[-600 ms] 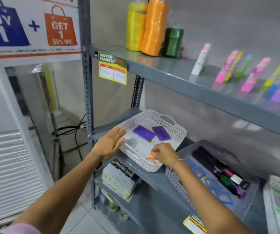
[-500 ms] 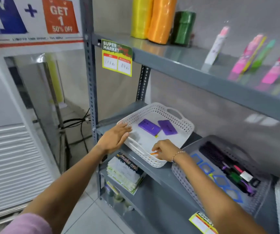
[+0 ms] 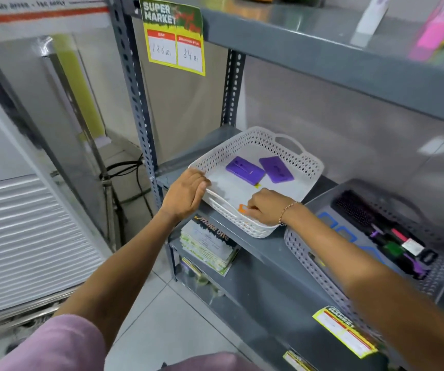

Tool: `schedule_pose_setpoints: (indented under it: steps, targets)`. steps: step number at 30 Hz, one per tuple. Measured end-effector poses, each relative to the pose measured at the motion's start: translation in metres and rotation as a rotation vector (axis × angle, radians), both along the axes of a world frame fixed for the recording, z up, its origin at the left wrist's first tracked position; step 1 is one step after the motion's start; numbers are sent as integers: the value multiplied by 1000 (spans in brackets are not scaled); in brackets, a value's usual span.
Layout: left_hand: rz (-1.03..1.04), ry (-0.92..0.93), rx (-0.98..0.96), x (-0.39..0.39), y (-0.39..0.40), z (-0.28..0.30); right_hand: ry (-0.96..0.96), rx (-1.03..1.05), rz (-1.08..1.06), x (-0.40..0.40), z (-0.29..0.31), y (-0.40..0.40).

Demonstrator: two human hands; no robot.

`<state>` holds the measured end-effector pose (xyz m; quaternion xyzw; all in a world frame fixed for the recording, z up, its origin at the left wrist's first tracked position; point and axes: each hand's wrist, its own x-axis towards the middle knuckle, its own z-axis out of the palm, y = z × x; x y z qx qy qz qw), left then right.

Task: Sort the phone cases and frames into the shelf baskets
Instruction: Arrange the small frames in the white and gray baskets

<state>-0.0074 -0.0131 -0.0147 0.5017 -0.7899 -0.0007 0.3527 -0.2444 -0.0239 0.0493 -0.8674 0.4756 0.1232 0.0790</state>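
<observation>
Two purple rectangular phone cases (image 3: 259,170) already lie in the white perforated plastic basket (image 3: 310,167) at the shelf's left end. The right hand (image 3: 265,208) pinches a small orange plastic frame (image 3: 243,209) just inside the basket's front wall; the left hand (image 3: 186,192) curls over its near-left rim. Blue frames (image 3: 334,228) sit in the neighbouring grey perforated basket (image 3: 299,249), so sorting looks partly finished.

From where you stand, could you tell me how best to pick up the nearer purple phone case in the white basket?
The purple case lies flat on the floor of the white basket, so probably come from straight above and pinch its two long edges. The other purple case sits close beside it, so keep fingers narrow.
</observation>
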Motion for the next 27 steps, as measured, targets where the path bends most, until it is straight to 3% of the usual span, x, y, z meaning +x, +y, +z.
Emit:
schedule_pose_setpoints:
  steps: [4,8,11,13,16,21,27]
  targets:
    - [-34,-17,57,2,0,6,-168,-9,-144,3,7,8]
    - [-12,126,82,-10,10,21,-672,-65,-455,-21,23,21]
    - [-75,168,13,-51,24,45,-1061,65,-707,-60,32,39]
    - [-146,148,-41,-88,36,57,-1177,130,-762,-92,34,53]
    - [-290,63,-118,-146,57,58,-1129,92,-810,-147,39,79]
    - [-447,-27,-76,-191,74,30,-843,15,-957,-194,35,113]
    - [-475,-60,-68,-192,77,6,-481,129,-816,-197,16,131]
